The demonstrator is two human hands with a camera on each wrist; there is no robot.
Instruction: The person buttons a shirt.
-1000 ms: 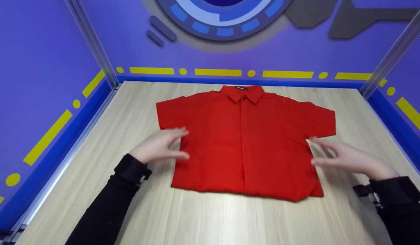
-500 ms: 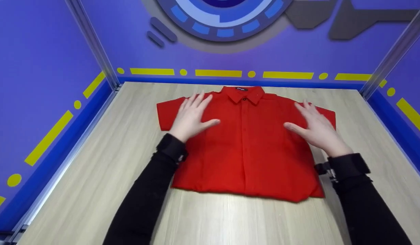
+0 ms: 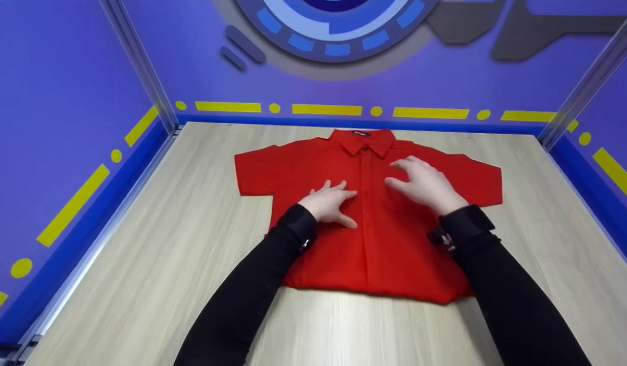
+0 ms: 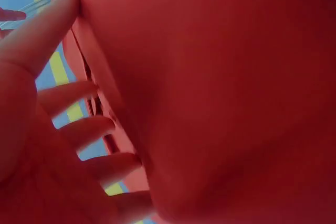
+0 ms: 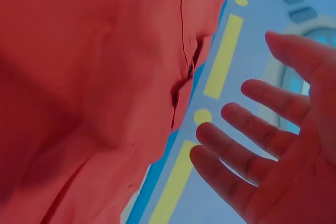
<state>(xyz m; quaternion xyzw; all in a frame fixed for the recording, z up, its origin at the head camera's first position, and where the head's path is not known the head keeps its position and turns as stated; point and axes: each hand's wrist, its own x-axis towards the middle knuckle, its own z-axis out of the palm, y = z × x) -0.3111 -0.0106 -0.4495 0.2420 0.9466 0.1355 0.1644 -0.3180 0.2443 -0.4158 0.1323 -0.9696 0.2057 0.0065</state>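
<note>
The blue wall (image 3: pixel 313 91) with its yellow dashes rises behind the pale table (image 3: pixel 166 229). In the middle of the table my red shirt (image 3: pixel 377 234) lies front up, collar end toward the wall, lower edge toward me, short sleeves out to both sides. My arms, in black sleeves, reach across its lower part. My left hand (image 3: pixel 330 202) is just left of the button strip, fingers spread and gripping nothing; whether the fingertips touch the cloth I cannot tell. My right hand (image 3: pixel 422 183) is over the other side of the front, released, fingers apart, holding nothing. Each wrist wears a black strap (image 3: pixel 296 223). The pointed collar (image 3: pixel 351 144) frames a dark label (image 3: pixel 361 133), and below it sits one small dark button (image 3: pixel 365 149).
</note>
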